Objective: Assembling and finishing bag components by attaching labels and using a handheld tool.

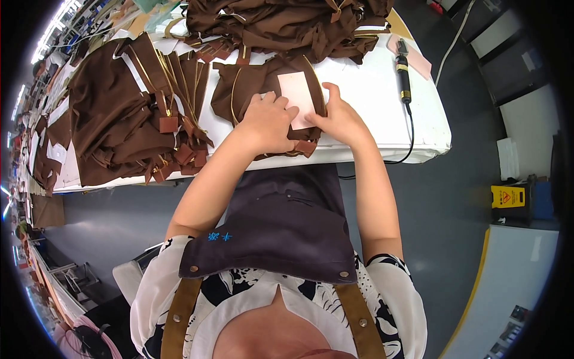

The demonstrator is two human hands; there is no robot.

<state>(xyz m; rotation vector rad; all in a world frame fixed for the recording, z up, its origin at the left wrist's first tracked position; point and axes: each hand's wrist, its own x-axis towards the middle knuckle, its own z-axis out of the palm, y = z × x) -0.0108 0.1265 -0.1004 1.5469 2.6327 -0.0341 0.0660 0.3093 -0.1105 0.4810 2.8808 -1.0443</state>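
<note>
A brown fabric piece [257, 79] with gold zipper edging lies in front of me on the white table. On top of it is a pale pink card [294, 91]. My left hand [267, 122] lies over the fabric with its fingers stretched, their tips at the card's left edge. At the right side, my right hand [341, 118] holds the fabric's edge. Its thumb presses on the card's lower right, its forefinger lies along the outer edge, and its other fingers are mostly hidden. A reddish-brown tab [306, 147] shows below my hands.
A heap of brown zippered pieces [113, 113] lies left, another heap [287, 27] at the back. On the right, a black-handled corded tool [404, 81] with a metal tip rests near a pink card [420, 64]. Its cord [412, 134] runs over the front edge. A yellow sign [508, 197] stands right.
</note>
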